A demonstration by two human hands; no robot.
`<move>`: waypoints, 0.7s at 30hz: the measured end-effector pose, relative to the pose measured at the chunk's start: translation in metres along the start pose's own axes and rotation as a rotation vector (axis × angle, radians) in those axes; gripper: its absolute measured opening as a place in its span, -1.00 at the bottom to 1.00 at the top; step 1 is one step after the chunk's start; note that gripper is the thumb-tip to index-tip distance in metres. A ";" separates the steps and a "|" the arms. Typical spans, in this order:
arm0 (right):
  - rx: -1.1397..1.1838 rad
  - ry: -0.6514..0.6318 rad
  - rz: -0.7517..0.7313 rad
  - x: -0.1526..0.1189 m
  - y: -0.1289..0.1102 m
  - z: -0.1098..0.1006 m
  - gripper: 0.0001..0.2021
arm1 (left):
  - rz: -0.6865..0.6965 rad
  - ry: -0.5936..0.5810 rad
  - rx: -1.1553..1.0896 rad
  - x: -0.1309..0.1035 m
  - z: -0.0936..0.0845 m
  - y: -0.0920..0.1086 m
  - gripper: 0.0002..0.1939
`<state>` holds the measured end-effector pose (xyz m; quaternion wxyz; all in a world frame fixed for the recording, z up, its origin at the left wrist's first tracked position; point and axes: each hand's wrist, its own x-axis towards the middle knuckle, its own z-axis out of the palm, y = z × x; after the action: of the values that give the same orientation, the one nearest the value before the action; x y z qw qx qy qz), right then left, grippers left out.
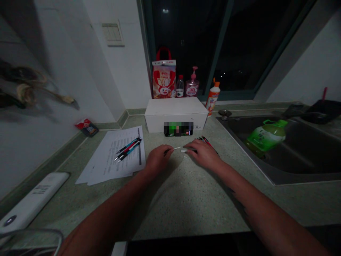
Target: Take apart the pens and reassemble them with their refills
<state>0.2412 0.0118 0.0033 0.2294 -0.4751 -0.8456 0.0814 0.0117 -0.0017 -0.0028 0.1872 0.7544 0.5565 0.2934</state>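
Note:
My left hand is closed round a thin dark piece with a slim white rod pointing right. Across a small gap, my right hand pinches a short pen part, pale at its left end and dark near the fingers. Both hands are just above the counter, in front of a phone that leans on a white box. Several dark and red pens lie behind my right hand, partly hidden by it. Other pens rest on printed sheets at the left.
A sink holding a green jug is at the right. Behind the box stand a red bag, a small bottle, a pink pump bottle and an orange-capped bottle. A white power strip-like object lies at the left.

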 end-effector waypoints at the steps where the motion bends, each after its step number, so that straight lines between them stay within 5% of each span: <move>1: 0.025 0.023 -0.013 0.000 -0.003 -0.002 -0.77 | 0.032 -0.010 -0.006 0.000 0.001 0.000 -0.80; 7: 0.100 -0.039 -0.089 0.000 -0.024 -0.004 -0.89 | 0.212 -0.075 -0.091 -0.005 0.010 -0.001 -0.80; 15: 0.011 -0.036 0.031 0.001 0.003 -0.020 -0.89 | -0.037 -0.038 -0.085 0.000 0.003 -0.004 -0.76; 21: 0.047 -0.052 0.025 0.001 -0.004 -0.020 -0.89 | -0.011 -0.064 -0.095 -0.001 0.000 0.000 -0.82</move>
<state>0.2472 0.0094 0.0228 0.2172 -0.4779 -0.8432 0.1165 0.0111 -0.0024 -0.0027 0.2419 0.7507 0.5398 0.2942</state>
